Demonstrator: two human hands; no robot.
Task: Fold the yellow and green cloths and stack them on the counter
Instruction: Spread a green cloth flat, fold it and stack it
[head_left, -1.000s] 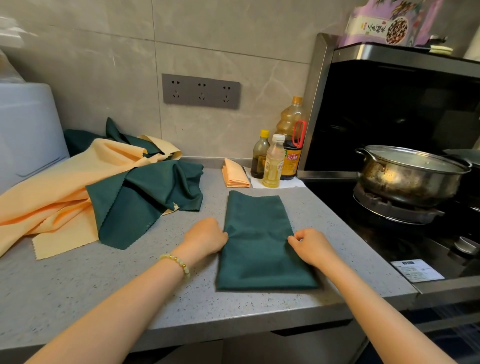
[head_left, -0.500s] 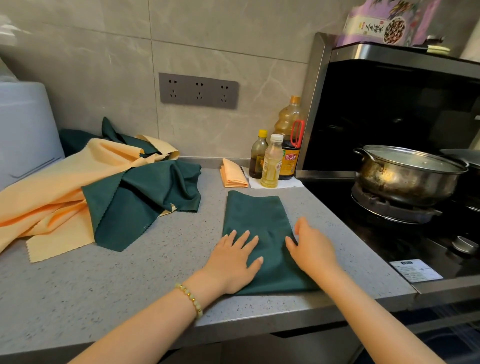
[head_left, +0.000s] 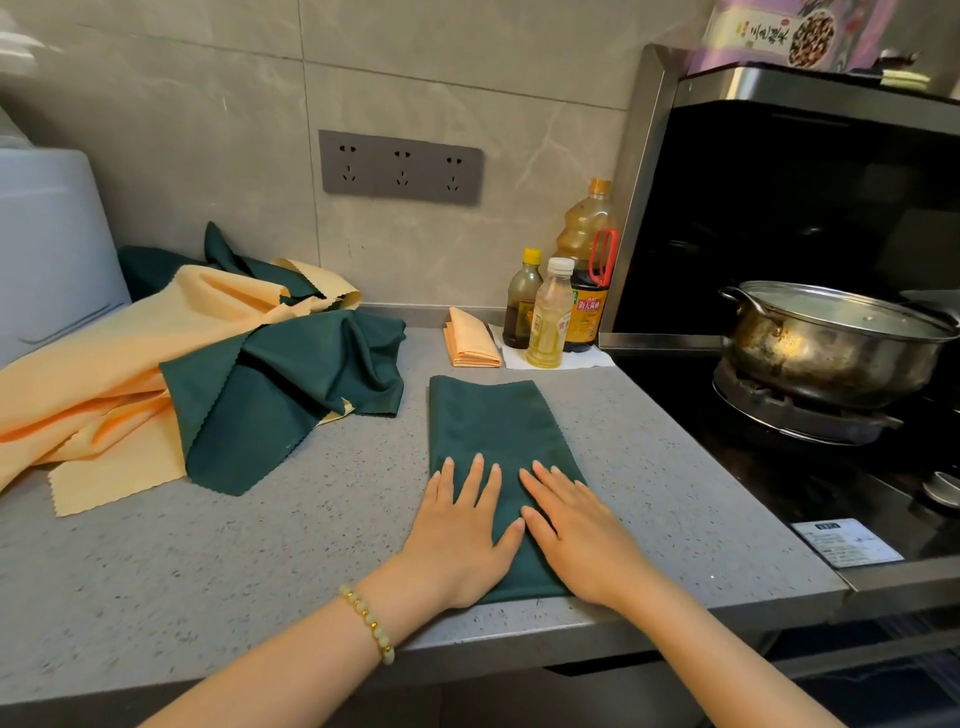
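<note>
A folded green cloth (head_left: 493, 421) lies as a long strip on the grey counter (head_left: 260, 545), running away from the front edge. My left hand (head_left: 462, 535) and my right hand (head_left: 576, 525) both press flat on its near half, fingers straight and side by side. A small folded yellow cloth (head_left: 470, 340) lies at the back by the wall. To the left sits a loose heap of unfolded yellow cloth (head_left: 104, 374) with unfolded green cloth (head_left: 291, 389) draped over it.
Three bottles (head_left: 550, 317) stand on a white paper at the back. A stove with a lidded steel pot (head_left: 831, 343) is to the right. A white appliance (head_left: 47, 244) stands at far left. A socket strip (head_left: 400, 166) is on the wall.
My hands left the cloth's side edges, opened flat and came together on its near half.
</note>
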